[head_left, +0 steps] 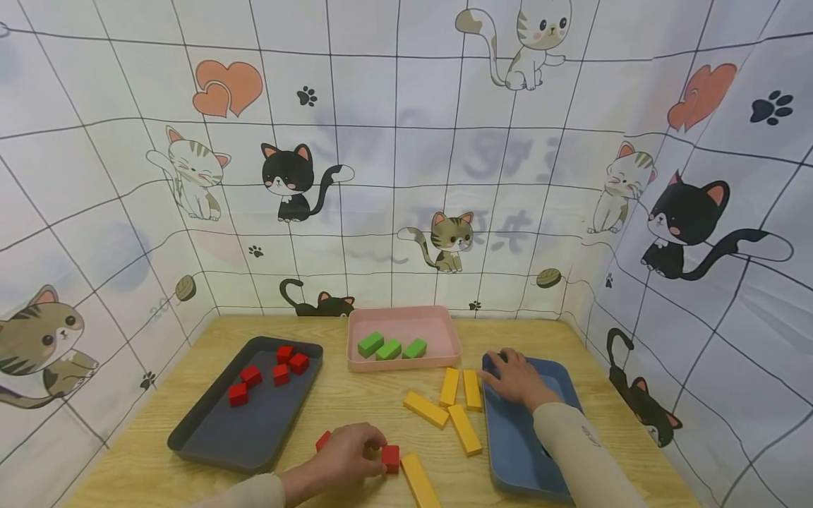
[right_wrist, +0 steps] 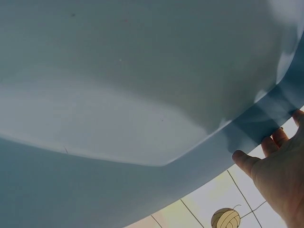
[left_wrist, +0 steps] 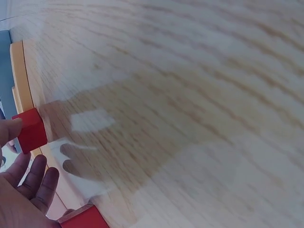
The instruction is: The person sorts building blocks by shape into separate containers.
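Left hand (head_left: 343, 455) lies low on the wooden table (head_left: 356, 406) at about 6 o'clock in the head view, fingers curled, thumb and fingertips closing on a red cube (head_left: 390, 458) at the hand's 3 o'clock side. In the left wrist view the same cube (left_wrist: 31, 129) sits against a fingertip with the remaining fingers (left_wrist: 37, 176) loosely bent beneath it; whether the cube is lifted or rests on the table cannot be told. A second red cube (head_left: 322, 440) shows partly behind the hand at its 10 o'clock. Right hand (head_left: 517, 377) rests palm down at the far left corner of the blue tray (head_left: 517, 451), fingers spread and fairly straight across the rim, gripping nothing; the right wrist view confirms the fingers (right_wrist: 266, 145) lying on the tray edge (right_wrist: 251, 126). Five yellow blocks lie loose on the table: two (head_left: 460, 388) side by side just left of the blue tray, two (head_left: 444, 418) angled toward 5 o'clock of those, and one (head_left: 419, 480) just right of the held cube. The dark grey tray (head_left: 209, 430) at 9 o'clock holds five red cubes (head_left: 267, 370). The pink tray (head_left: 438, 331) at 12 o'clock holds three green blocks (head_left: 390, 347) in a row.
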### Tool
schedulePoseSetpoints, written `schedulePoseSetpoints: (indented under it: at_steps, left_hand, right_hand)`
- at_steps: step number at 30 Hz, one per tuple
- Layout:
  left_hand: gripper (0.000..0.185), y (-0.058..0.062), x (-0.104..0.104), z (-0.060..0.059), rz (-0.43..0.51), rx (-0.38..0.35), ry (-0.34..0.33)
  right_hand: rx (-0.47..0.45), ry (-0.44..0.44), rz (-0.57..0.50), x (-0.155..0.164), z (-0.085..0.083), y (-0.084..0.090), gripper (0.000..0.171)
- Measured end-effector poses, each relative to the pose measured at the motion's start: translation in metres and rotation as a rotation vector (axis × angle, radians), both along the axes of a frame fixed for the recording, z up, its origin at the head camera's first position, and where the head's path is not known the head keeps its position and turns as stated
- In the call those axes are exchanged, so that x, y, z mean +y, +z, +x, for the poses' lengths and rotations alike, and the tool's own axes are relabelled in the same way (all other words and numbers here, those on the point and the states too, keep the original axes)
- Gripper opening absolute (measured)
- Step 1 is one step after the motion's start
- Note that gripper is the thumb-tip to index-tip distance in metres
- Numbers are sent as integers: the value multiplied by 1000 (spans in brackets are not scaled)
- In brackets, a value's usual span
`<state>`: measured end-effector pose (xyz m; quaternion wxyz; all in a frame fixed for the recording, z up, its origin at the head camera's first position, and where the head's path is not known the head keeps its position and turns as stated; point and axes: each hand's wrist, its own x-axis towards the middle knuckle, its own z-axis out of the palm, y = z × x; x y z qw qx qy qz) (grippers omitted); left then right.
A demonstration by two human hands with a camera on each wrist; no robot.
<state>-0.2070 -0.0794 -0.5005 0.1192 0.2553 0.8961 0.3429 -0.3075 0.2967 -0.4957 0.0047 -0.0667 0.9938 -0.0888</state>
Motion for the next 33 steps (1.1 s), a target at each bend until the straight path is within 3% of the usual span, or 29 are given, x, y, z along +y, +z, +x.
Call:
schedulePoseSetpoints:
  at_steps: [25,33]
  left_hand:
    - [16,5,-2,-2,38,5,34]
    - [18,7,-5,-4,59,66,33]
  right_hand:
    - [6,4,-5,0,0,-1,68]
    - [-1,5,-5,0,1,0,69]
